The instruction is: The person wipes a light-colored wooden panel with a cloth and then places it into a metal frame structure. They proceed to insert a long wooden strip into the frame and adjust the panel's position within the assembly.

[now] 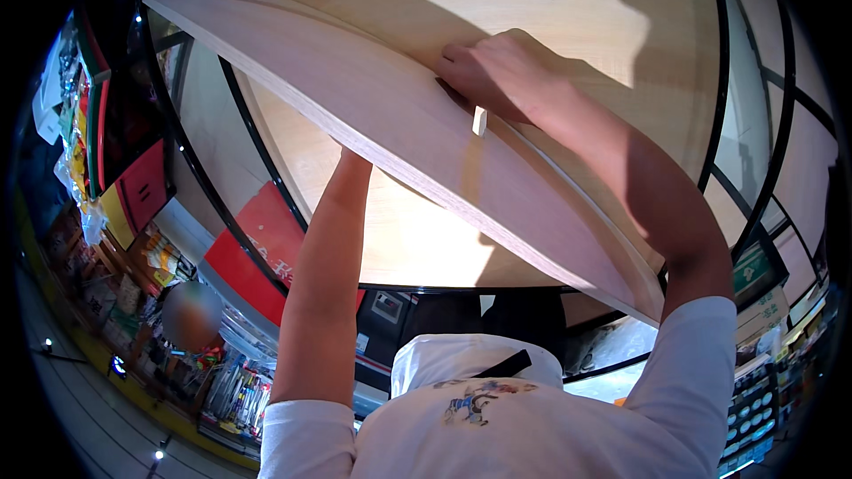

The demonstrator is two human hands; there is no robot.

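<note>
A person in a white shirt is handling a long pale wooden board, which is tilting on edge against a larger light wooden panel framed by black metal bars. The board's long axis is running from the upper left down to the lower right, its thick edge facing the camera.

The right hand is lying on the far side of the board, just past its upper edge, fingers curling onto that edge and pressing near a small white peg that is sticking out beside the board. It is gripping the board's edge, not hanging loose. This is the nearer and plainly visible hand, and the board is lying directly under and in front of it.

The left forearm is rising from below and disappearing behind the board's lower face, so the left hand itself is hidden; I cannot tell whether it is clenching, flat or released, only that it is reaching the board's underside about midway along.

Below the board, to the left, shop shelves with colourful goods are showing, blurred and too small to identify. The board's lower right end is partly cut off behind the right arm.
</note>
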